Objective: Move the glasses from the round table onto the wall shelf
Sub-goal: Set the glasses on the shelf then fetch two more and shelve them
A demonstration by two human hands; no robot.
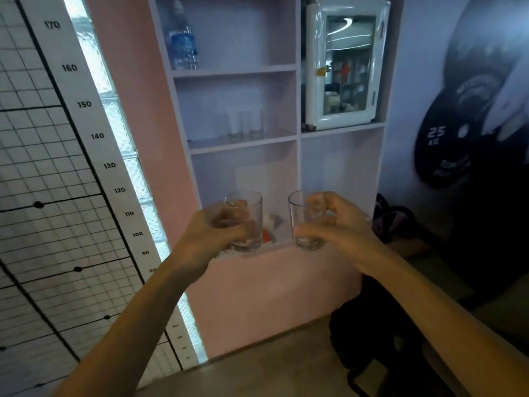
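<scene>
My left hand (213, 232) grips a clear drinking glass (250, 222), held upright in the air. My right hand (342, 222) grips a second clear glass (302, 224), also upright, a short gap to the right of the first. Both are raised in front of the pale wall shelf (243, 144), level with its lowest left compartment. On the shelf board above them stand several clear glasses (244, 124), blurred, close together. The round table is not in view.
A water bottle (183, 44) stands on the top left shelf. A white glass-door cabinet (346, 64) fills the upper right compartment. A height chart (86, 104) covers the left wall. Small items (270, 227) lie in the lowest compartment. A dark bag (372, 339) sits on the floor.
</scene>
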